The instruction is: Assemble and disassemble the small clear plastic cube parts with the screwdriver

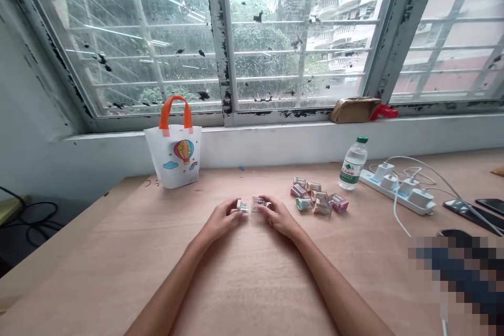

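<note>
Clear boxes [251, 205] — left hand [221, 220], right hand [280, 216]

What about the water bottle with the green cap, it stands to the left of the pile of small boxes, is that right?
Not quite: the water bottle stands to the right of the pile of small boxes, not the left, between the pile and the power strip. The head view shows this.

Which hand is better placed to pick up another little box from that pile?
Probably the right hand: it sits nearer the pile of small boxes, while the left hand is farther away.
</note>
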The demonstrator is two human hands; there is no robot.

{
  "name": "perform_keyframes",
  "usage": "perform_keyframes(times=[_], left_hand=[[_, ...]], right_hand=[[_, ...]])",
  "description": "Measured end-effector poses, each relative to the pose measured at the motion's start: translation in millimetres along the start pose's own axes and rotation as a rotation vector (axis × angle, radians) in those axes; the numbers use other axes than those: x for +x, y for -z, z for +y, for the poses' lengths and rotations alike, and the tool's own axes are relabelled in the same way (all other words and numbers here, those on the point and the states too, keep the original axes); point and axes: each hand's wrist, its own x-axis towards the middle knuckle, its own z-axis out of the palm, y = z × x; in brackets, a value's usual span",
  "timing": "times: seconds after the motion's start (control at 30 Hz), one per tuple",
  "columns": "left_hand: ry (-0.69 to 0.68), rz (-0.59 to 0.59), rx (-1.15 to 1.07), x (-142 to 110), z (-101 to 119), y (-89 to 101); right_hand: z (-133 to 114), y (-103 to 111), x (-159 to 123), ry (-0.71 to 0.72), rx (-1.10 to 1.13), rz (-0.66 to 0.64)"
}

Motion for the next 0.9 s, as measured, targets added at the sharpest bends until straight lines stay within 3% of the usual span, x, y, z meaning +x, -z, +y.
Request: perform_keyframes(times=[0.13, 0.3, 0.4, 0.57, 0.7, 0.8, 0.9], left_hand=[[0.041, 0.028, 0.153, -25, 9, 35.8], [0.146, 0.014, 0.477, -86, 36, 86.8], [0.193, -0.004, 0.644, -119, 52, 103.9], [0.244, -0.230, 0.710, -139, 65, 92.8], [0.220, -0.215, 0.734, -137, 67, 80.2], [0.209, -0.239, 0.730, -135, 69, 80.6], [0.217, -0.160, 0.733, -132, 74, 85.3]], right_hand=[[2, -1, 1, -0.063, 0.084, 0.048], [3, -1, 0, -0.104, 0.140, 0.074], [1, 0, -2, -0.112, 0.137, 0.055], [-2, 3, -6, -0.103, 0.115, 0.043], [-2, 4, -8, -0.093, 0.080, 0.024], [-2, 5, -8, -0.089, 0.074, 0.017], [-4, 5, -8, -0.088, 0.089, 0.018]])
